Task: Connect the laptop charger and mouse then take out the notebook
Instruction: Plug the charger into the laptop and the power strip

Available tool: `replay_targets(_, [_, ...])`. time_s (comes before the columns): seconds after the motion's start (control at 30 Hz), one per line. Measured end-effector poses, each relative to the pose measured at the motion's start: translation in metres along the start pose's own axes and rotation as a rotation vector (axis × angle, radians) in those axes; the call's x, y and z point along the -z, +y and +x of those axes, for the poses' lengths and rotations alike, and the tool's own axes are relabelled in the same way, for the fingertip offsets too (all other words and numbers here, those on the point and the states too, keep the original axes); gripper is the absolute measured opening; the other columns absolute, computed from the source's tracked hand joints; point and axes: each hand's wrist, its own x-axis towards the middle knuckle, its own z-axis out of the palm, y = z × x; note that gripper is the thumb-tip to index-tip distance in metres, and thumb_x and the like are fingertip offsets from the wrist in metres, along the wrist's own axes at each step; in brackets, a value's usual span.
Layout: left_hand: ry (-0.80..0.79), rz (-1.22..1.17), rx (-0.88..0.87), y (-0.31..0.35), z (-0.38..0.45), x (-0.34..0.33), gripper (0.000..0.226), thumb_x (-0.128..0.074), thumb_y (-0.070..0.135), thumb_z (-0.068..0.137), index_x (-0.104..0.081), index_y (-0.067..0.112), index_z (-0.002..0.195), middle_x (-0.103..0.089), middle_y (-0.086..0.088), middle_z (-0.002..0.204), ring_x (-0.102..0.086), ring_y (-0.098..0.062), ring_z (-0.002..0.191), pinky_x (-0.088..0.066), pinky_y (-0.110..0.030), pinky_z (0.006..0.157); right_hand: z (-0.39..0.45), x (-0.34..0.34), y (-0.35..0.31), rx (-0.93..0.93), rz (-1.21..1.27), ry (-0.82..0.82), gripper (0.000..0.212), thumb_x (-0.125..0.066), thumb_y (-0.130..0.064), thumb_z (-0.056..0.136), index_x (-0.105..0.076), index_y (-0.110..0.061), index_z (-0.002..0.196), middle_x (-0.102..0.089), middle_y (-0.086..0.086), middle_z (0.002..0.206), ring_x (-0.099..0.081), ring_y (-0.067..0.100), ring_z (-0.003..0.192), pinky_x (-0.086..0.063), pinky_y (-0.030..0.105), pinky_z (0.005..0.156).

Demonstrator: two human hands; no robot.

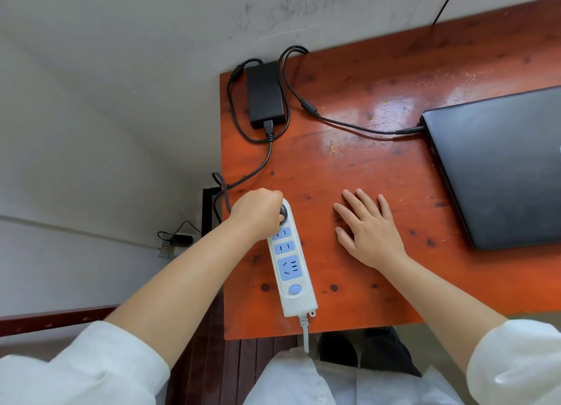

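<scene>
A closed black laptop [501, 164] lies at the right of the red-brown wooden table [349, 167]. The charger's thin cable [358, 126] is plugged into the laptop's left edge and runs back to the black charger brick [264, 93] at the table's far left corner. A white power strip [291, 265] with blue sockets lies near the front left edge. My left hand [258, 215] is closed around the black charger plug [283, 214] at the strip's top socket. My right hand [368, 228] rests flat on the table, fingers spread. No mouse or notebook is in view.
The table's left edge drops to a grey floor, where a small black adapter [180, 239] with wires lies. A black metal frame [208, 210] stands beside the table. The strip's white cord [305, 331] hangs over the front edge towards my lap.
</scene>
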Motion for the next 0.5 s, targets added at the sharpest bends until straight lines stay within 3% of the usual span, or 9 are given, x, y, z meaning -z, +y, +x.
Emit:
replay_targets(0.1, [0.014, 0.037, -0.029, 0.000, 0.000, 0.000, 0.011, -0.048, 0.014, 0.091, -0.052, 0.004, 0.096, -0.063, -0.014, 0.099, -0.053, -0.027, 0.077, -0.035, -0.031, 0.059, 0.000, 0.001, 0.000, -0.002, 0.018, -0.002, 0.044, -0.051, -0.033, 0.089, -0.050, -0.018, 0.130, -0.040, 0.009, 0.147, -0.029, 0.031, 0.140, -0.015, 0.055, 0.114])
replay_targets(0.27, [0.023, 0.093, -0.111, 0.015, 0.019, 0.015, 0.012, -0.049, 0.011, 0.091, -0.054, 0.003, 0.099, -0.062, -0.015, 0.104, -0.058, -0.032, 0.089, -0.036, -0.032, 0.060, -0.001, 0.001, 0.001, -0.026, 0.056, 0.012, 0.048, -0.049, -0.033, 0.090, -0.045, -0.014, 0.134, -0.036, 0.007, 0.150, -0.025, 0.027, 0.142, -0.011, 0.050, 0.117])
replay_targets(0.5, [0.088, 0.091, -0.050, 0.017, 0.028, 0.012, 0.017, -0.049, 0.015, 0.090, -0.057, 0.005, 0.100, -0.064, -0.013, 0.105, -0.059, -0.032, 0.095, -0.038, -0.033, 0.064, 0.000, -0.004, 0.003, -0.038, 0.066, 0.035, 0.053, -0.043, -0.035, 0.091, -0.039, -0.011, 0.137, -0.033, 0.006, 0.151, -0.022, 0.023, 0.143, -0.008, 0.045, 0.118])
